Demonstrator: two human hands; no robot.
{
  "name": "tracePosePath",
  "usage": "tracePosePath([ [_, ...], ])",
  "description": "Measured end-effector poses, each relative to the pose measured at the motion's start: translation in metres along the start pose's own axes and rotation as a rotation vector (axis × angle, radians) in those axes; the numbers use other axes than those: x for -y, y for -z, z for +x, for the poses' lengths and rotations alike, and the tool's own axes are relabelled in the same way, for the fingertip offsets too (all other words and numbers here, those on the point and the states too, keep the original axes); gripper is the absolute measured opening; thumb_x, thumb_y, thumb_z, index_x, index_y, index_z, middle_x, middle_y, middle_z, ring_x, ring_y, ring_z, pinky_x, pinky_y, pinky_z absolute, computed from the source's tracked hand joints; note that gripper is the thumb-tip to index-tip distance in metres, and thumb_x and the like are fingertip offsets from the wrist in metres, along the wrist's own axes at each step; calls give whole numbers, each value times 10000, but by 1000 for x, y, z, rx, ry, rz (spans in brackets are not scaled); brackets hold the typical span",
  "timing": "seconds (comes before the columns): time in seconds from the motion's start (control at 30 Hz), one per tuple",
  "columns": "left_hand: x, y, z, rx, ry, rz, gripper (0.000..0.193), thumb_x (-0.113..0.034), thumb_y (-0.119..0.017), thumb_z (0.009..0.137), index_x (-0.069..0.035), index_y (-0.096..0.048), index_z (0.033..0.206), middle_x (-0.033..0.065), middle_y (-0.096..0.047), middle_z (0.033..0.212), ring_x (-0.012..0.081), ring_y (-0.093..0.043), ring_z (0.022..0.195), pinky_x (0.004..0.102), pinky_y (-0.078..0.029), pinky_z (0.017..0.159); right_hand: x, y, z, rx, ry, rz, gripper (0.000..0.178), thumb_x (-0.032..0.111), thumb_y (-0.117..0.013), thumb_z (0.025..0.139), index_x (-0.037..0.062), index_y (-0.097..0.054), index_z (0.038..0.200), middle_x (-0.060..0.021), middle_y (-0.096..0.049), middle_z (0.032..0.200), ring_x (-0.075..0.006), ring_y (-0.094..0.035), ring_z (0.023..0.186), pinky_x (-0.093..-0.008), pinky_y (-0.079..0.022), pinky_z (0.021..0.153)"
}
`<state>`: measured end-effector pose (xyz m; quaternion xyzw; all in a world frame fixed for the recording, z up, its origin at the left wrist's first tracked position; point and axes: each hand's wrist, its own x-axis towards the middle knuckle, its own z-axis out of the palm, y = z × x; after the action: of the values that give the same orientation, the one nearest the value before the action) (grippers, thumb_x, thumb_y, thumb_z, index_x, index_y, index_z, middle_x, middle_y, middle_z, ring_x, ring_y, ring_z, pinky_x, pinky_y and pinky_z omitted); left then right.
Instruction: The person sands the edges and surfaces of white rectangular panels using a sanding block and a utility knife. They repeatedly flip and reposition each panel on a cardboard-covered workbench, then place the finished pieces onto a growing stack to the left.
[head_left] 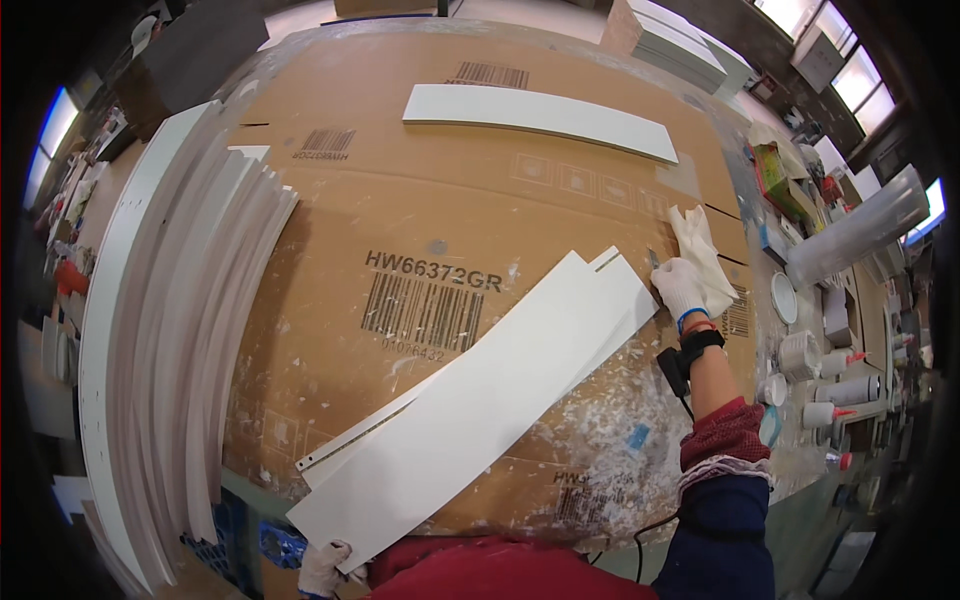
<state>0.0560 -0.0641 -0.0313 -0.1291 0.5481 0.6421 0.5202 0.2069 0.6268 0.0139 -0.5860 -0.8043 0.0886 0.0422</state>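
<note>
Left hand (pixel 322 568) grips white board (pixel 470 395) at near corner, overhanging near edge; board diagonal on cardboard (pixel 340 215). Right hand (pixel 682 287) beside white cloth (pixel 699 243), grip unclear. Open cardboard beyond, up to far panel (pixel 540 120).

The cardboard (pixel 330 230) looks tan from here, with black barcode stripes and white flecks. The boards (pixel 465 410) on it are plain white; the panels (pixel 165 330) left of it show chalky, greyish edges. The left hand (pixel 325 568) and right hand (pixel 687 288) are gloved off-white; the right sleeve (pixel 715 540) is navy, its cuff (pixel 722 440) maroon.
</note>
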Motion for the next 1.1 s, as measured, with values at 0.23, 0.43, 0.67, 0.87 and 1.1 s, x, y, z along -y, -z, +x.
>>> tracePosePath([
  [0.23,-46,-43,-14,30,96,163,320,-237,-682,863,58,-621,974,129,-673,751,185,-644,544,293,-541,466,-77,-40,30,-168,366,96,238,190,-586,823,-40,-601,884,-220,-627,854,-351,-601,771,-457,-463,674],
  [0.43,-37,-51,-32,25,-39,111,351,-317,-683,861,30,-658,909,103,-631,622,162,-623,493,247,-502,429,20,21,-38,8,339,-66,297,234,-535,876,34,-569,1092,-186,-598,964,-320,-575,902,-422,-435,807],
  [0.67,-28,-59,-27,51,-114,48,347,-326,-687,853,18,-661,887,103,-640,659,138,-609,492,223,-493,397,85,89,-95,127,148,-285,462,334,-425,961,139,-458,1379,-159,-547,1292,-310,-515,1183,-393,-371,1031],
  [0.87,-26,-55,-27,10,-140,41,382,-367,-691,848,11,-659,884,94,-620,620,144,-611,486,224,-499,408,0,23,20,25,595,-1298,390,236,-562,907,114,-555,1278,-133,-551,1304,-303,-543,1155,-455,-436,967],
  [1.1,-37,-47,-15,-5,-38,152,390,-378,-647,885,12,-643,898,102,-640,648,153,-629,515,247,-531,460,139,38,-117,241,842,326,226,163,-605,845,10,-626,1009,-200,-649,897,-316,-634,862,-400,-496,773],
])
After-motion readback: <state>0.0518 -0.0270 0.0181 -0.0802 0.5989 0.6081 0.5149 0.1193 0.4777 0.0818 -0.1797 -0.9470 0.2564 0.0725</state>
